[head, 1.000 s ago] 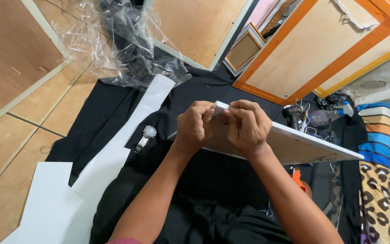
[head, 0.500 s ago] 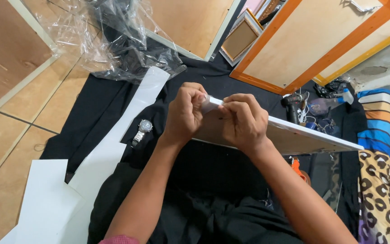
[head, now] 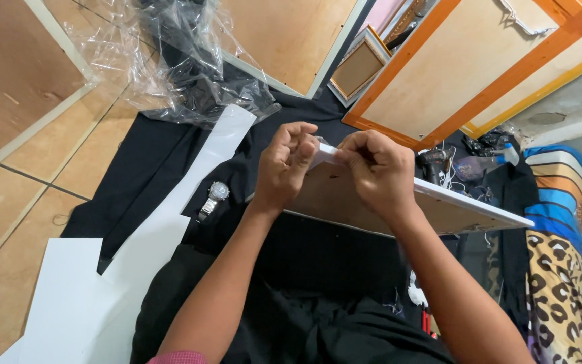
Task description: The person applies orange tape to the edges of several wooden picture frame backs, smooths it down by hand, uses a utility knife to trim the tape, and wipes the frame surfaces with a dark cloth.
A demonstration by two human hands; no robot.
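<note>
A white picture frame (head: 469,210) with a brown backing board lies face down across my lap, tilted toward me. Both hands work at its far corner. My left hand (head: 285,167) pinches the corner from the left with curled fingers. My right hand (head: 375,172) grips the same corner from the right, thumb and fingers closed on the white edge (head: 325,154). What sits between the fingertips is hidden.
A silver wristwatch (head: 214,197) lies on black cloth (head: 149,168) left of my hands. White card offcuts (head: 89,296) lie on the tiled floor. Crumpled clear plastic (head: 176,74) sits farther off. Orange-framed boards (head: 466,74) lean at the upper right. Striped and leopard-print fabric (head: 564,269) is at the right.
The view has shifted slightly, so the frame and hands sit a little higher. Both hands stay closed on the frame's far corner, fingers now drawn closer together.
</note>
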